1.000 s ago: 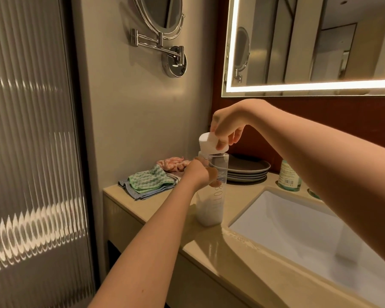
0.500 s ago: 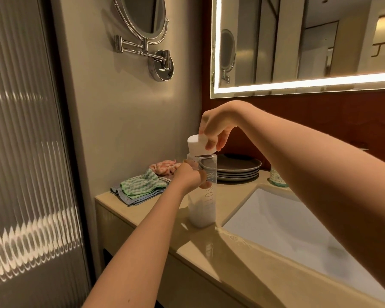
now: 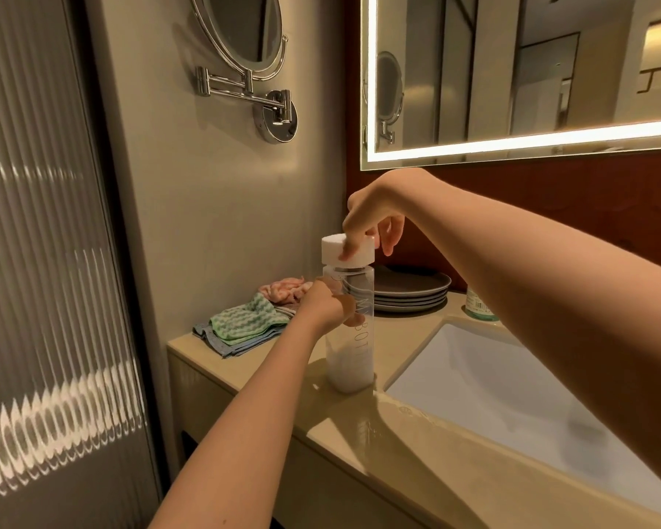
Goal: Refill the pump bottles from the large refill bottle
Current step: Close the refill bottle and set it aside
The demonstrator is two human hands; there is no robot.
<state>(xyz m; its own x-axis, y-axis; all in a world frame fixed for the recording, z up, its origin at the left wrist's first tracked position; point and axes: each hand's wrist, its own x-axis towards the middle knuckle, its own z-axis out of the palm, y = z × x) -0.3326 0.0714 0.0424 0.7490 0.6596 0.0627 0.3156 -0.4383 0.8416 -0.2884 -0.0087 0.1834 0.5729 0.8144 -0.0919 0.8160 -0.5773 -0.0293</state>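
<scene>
Glossy counter (image 3: 416, 452), clear cylindrical bottle (image 3: 353, 357) gripped by left hand (image 3: 323, 305), white cap (image 3: 332, 252) pinched by right hand (image 3: 371, 217).

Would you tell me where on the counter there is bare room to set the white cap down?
Bare counter lies in front of the clear bottle, left of the sink. The back corner is crowded with folded cloths and stacked plates.

Right hand (image 3: 373, 225) pinches cap (image 3: 331, 254); left hand (image 3: 323, 305) grips bottle (image 3: 350, 366).
</scene>
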